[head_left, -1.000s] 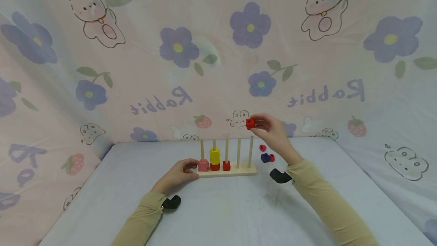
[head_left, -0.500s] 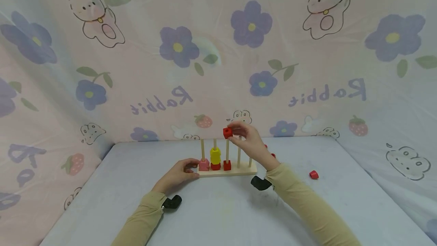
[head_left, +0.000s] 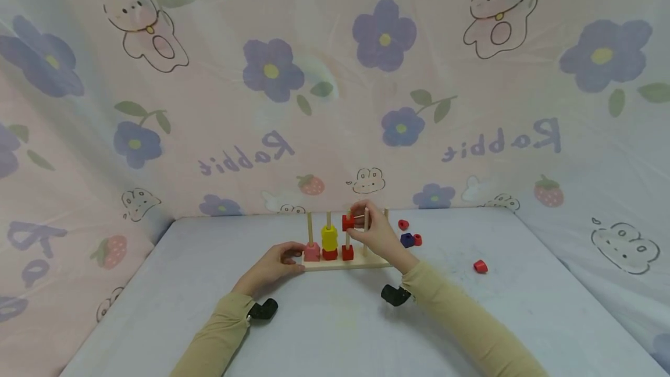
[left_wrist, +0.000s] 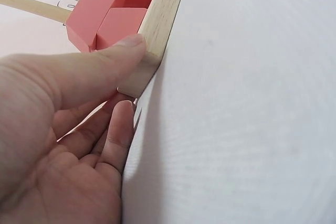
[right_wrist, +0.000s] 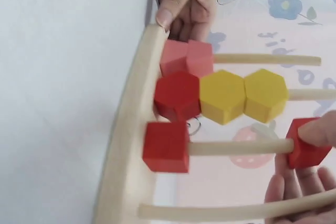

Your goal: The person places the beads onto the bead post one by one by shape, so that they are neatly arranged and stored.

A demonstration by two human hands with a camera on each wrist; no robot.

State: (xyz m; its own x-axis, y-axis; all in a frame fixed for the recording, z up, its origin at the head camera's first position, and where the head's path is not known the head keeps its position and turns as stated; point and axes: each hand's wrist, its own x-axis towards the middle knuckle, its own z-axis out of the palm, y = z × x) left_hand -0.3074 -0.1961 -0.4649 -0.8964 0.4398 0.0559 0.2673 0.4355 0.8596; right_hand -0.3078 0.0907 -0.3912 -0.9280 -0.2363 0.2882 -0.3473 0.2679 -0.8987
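Note:
My left hand (head_left: 272, 266) grips the left end of a wooden peg board (head_left: 324, 266), its thumb on the front edge. My right hand (head_left: 374, 231) pinches a red cube-shaped bead (right_wrist: 307, 142) threaded on the upper part of the third peg (right_wrist: 241, 147). At that peg's foot sits another red cube bead (right_wrist: 166, 147), a stretch of bare peg between them. The first peg carries pink beads (right_wrist: 186, 57). On the second, a red hexagonal bead (right_wrist: 177, 96) lies beneath two yellow hexagonal beads (right_wrist: 243, 96). The fourth peg (right_wrist: 236, 211) shows no bead.
Right of the board lie a dark blue bead (head_left: 407, 240), a red bead (head_left: 417, 240) beside it and another red bead (head_left: 403, 224) behind. A further red bead (head_left: 480, 266) lies nearer the right sleeve. A printed curtain (head_left: 335, 103) hangs behind the white table (head_left: 324, 330).
My right hand has moved left and down, bringing the red cube bead from beyond the right end onto the third peg. The left hand stays on the board.

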